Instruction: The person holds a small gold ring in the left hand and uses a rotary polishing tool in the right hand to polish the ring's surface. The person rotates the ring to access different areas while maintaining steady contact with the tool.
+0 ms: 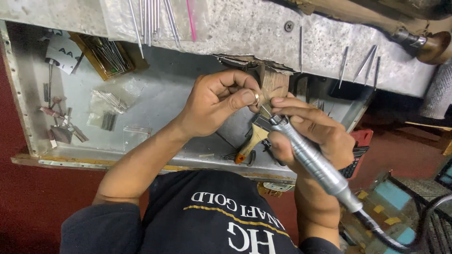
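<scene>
Your left hand (214,106) is pinched shut on a small gold-coloured ring (256,98), thumb and forefinger pressing it against the worn wooden bench peg (274,84) that juts from the front edge of the grey speckled worktop (263,35). Your right hand (310,134) is wrapped tight around the silver knurled rotary handpiece (310,160), its tip right at the ring, its black flexible shaft (376,230) trailing off behind your wrist.

The tip works just beside your left thumb, so a skid off the curved metal would run it into your fingertip; I'd judge that the main hazard. If your pinch loosens, the ring could be flung down into the grey metal catch tray (155,99) or past it to the floor. A drag from the shaft could also pull the tip off line.

In the tray, a white paper tag with dark lettering (63,54) lies at the far left corner; beside it sits a shallow yellowish box of thin steel rods (106,54); below are small clear plastic bags of burs (110,101). Another clear bag with a pink seal strip (190,16) lies on the worktop. A wooden-handled brush (252,141) rests under your hands.
</scene>
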